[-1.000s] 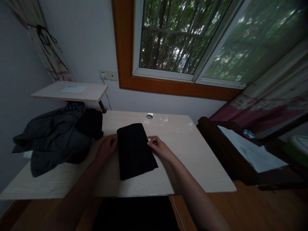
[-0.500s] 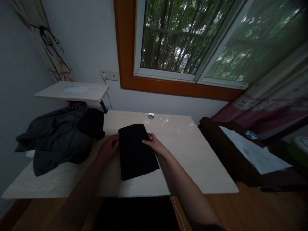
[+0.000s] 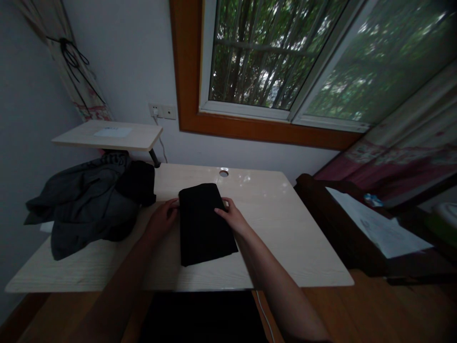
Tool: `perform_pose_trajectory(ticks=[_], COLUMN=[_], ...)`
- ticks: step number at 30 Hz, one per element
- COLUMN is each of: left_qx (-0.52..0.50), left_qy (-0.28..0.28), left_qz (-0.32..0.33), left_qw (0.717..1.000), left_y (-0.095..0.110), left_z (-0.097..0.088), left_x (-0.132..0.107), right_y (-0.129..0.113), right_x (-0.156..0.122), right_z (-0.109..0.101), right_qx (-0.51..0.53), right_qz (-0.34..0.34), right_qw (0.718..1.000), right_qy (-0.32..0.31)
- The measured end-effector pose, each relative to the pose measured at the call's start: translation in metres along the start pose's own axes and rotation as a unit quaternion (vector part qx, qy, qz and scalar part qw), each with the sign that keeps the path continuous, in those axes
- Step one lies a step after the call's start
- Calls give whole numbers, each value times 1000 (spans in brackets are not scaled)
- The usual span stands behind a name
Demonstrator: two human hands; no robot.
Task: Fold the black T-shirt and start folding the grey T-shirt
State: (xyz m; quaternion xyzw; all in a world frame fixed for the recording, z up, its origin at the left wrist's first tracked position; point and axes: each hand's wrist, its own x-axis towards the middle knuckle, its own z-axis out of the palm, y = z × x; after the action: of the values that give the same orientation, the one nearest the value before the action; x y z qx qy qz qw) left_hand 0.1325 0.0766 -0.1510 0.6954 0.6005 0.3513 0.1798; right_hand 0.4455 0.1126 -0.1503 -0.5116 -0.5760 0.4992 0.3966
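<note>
A black folded garment (image 3: 204,222) lies flat on the pale wooden table (image 3: 285,228), its long side running away from me. My left hand (image 3: 163,218) rests against its left edge, fingers curled at the fabric. My right hand (image 3: 230,216) lies on its right edge with fingers laid over the cloth. Both hands touch the garment near its far half; neither lifts it.
A heap of dark grey clothes (image 3: 89,202) covers the table's left part. A small raised shelf (image 3: 109,136) with a paper stands behind it. A cable hole (image 3: 223,173) is at the far edge. Dark furniture with white papers (image 3: 378,228) stands to the right, below the window.
My right hand slid from beside the garment's right edge onto the cloth. The left hand stayed at the left edge. The garment has hardly shifted.
</note>
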Motion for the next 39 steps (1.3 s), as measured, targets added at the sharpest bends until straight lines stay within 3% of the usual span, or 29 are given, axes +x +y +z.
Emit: perform_pose_trajectory(ticks=[9,16,22,29,35,39], left_qx=[3,-13,-24,-23,-12,2], left_qy=[-4,-4,-8,-9,-6,0], left_qz=[13,0,-6,-5,5,28], left_qw=[1000,1000,1000,1000,1000,1000], left_y=[-6,-6,-7,-7,-9,-14], left_z=[2,2,2,3,4,6], left_x=[1,1,0,0,0,1], right_y=[3,4,2,-2,-12,-27], right_x=[-3,-5,-13,-23,-31,-33], right_z=[1,-13,-48,-112,-156,-146], right_qx=[46,-51,-84,-131,-282,-446], right_qz=[-7,-11,-11,35,48,-50], right_qw=[999,997,990,978,941,869], right_qy=[-25,49,117,158,178,206])
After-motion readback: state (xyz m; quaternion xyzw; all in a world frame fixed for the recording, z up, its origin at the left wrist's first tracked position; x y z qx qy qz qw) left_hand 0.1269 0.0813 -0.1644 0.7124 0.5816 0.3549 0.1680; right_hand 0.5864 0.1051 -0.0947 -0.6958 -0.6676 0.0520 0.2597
